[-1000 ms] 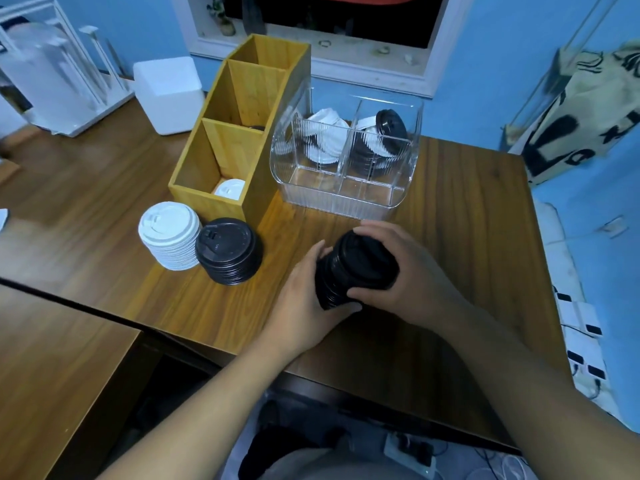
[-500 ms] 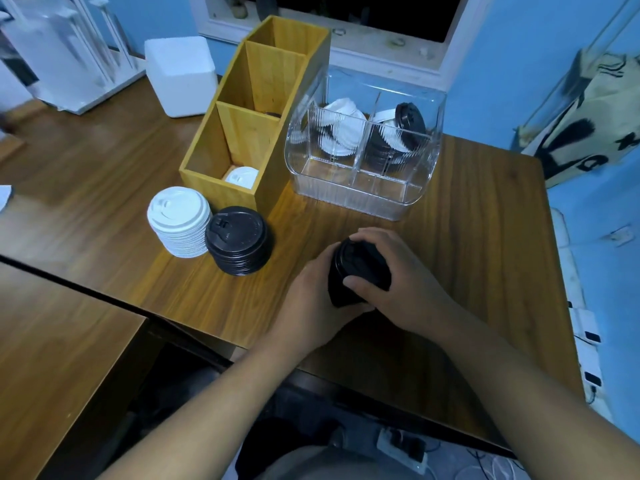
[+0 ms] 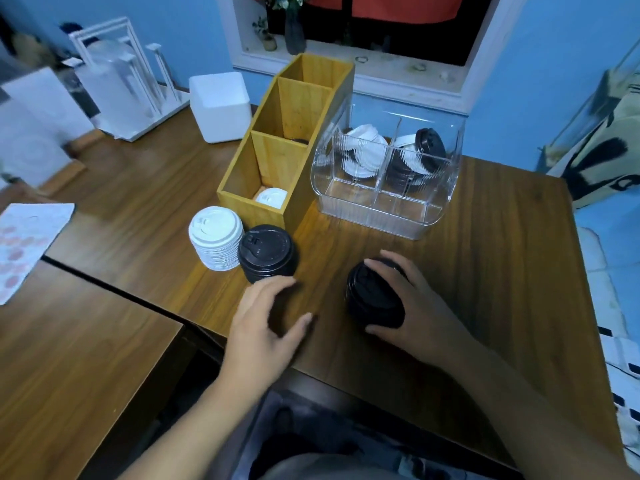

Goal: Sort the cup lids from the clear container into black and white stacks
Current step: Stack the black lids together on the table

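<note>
Head view. Dark wood table (image 3: 485,271) against a blue wall (image 3: 554,81), under a white-framed window (image 3: 481,57). A second wooden surface (image 3: 69,358) adjoins at lower left, with one spotted paper sheet (image 3: 24,244) on its far edge.

Counts:
- One clear container (image 3: 384,216) toward the table's back. White lids lie in its left bay, black and white mixed in the right.
- One wooden organizer (image 3: 242,202) with three compartments, and one white lid (image 3: 272,197) in the nearest.
- One white box (image 3: 221,105).
- Two stacks touching side by side: white stack (image 3: 215,237), black stack (image 3: 266,252).

Right hand (image 3: 426,306) wraps its fingers and thumb round a bundle of black lids (image 3: 374,299), tilted, near the front edge. Left hand (image 3: 263,327) is blurred, its fingers spread and loosely curved, empty, just in front of the black stack.
</note>
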A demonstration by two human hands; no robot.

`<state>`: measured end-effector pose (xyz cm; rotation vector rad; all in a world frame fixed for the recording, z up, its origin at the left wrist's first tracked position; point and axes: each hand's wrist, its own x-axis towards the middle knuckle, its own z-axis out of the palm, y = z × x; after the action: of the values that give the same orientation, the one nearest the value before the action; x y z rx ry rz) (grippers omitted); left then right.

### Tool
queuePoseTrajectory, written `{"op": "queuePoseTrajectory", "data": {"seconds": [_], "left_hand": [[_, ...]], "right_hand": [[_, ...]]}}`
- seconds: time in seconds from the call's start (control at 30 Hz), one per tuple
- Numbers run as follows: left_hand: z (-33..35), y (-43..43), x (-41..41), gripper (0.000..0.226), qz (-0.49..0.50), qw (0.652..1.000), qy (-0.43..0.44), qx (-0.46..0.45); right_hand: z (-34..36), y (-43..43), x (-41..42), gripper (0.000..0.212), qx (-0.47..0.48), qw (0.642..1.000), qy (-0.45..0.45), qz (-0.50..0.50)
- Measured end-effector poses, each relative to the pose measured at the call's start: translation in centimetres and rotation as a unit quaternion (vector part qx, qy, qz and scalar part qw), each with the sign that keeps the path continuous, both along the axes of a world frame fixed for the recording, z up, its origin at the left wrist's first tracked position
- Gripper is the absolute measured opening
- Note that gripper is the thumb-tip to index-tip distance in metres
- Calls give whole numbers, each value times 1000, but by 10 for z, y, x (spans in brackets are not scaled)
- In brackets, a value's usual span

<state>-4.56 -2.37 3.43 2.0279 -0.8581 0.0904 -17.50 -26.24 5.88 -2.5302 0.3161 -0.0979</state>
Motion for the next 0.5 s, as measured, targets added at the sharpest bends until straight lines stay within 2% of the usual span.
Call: {"op": "queuePoseTrajectory", "data": {"seconds": [0.07,0.17,0.3,0.4,0.5], "left_hand": [[-4,24,11,50,71,997,6,-5],[-9,37,33,66,127,991,37,38],[-7,29,46,83,103,987,64,104],[-2,23,51,88,76,990,50,109],[1,21,56,83,75,989,46,117]], "right_hand": [[-1,7,6,103,-10,1000,-14,2],[7,20,25,103,11,998,-63,1],[34,44,68,99,52,988,-143,25],[48,59,99,97,52,985,-157,45],[50,66,120,97,48,986,-151,52]]}}
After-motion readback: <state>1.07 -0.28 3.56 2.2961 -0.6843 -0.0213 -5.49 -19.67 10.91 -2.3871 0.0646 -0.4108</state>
